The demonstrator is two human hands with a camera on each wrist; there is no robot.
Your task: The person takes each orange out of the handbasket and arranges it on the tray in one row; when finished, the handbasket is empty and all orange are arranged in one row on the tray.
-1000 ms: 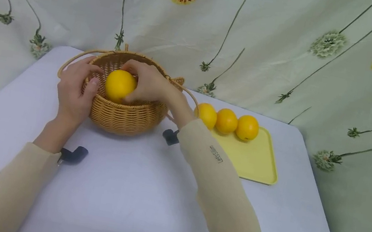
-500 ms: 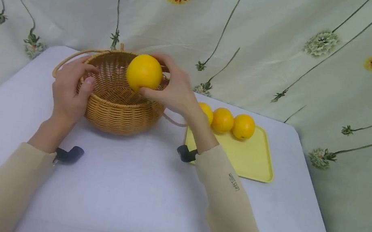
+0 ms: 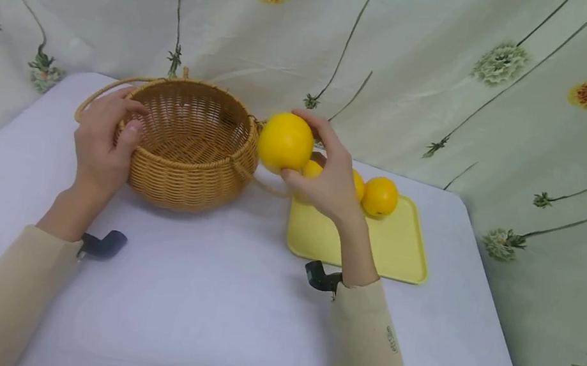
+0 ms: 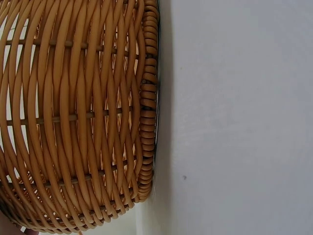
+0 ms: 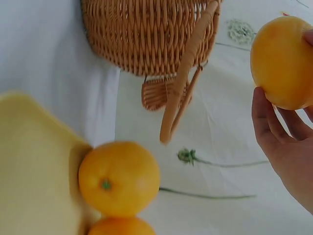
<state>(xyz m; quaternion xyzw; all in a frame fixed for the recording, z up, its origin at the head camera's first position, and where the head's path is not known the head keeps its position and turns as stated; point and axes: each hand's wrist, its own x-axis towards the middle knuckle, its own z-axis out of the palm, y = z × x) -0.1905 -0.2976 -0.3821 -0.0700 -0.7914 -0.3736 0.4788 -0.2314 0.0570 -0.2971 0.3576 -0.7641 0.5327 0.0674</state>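
Note:
My left hand (image 3: 103,135) grips the left rim of a brown wicker basket (image 3: 185,184), fingers over the edge and thumb outside. The basket's woven floor shows through its mouth. In the left wrist view, the basket wall (image 4: 78,112) fills the left half. Held in the air right of the basket is an orange (image 3: 284,142), pinched between the thumb and fingers of my right hand (image 3: 331,180). The right wrist view shows this orange (image 5: 281,63) at the upper right, fingertips against its side.
A yellow tray (image 3: 399,246) lies right of the basket, with oranges (image 3: 380,197) in a row along its far side, partly hidden by my right hand. The basket's handle (image 5: 178,83) droops toward the tray. A floral cloth (image 3: 408,53) hangs behind the white table (image 3: 204,297).
My right hand has lifted the orange out of the basket and carried it right, past the rim toward the tray. My left hand keeps its hold on the basket.

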